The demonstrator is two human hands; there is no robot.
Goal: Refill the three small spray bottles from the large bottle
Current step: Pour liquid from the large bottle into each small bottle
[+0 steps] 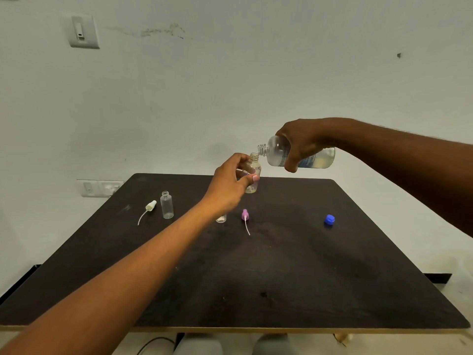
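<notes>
The right hand grips the large bottle tipped sideways, its open neck touching the mouth of a small spray bottle pinched upright in the left hand, above the desk's far edge. Mid-desk stand an uncapped clear bottle, two sprayer heads (white, purple) and a blue cap. A third bottle hides behind the left forearm.

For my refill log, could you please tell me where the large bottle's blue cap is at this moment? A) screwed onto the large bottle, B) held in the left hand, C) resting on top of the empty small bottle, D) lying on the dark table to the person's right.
D: the blue cap lies alone on the dark table, while the large bottle, tilted in the right hand, shows a bare open neck.
</notes>
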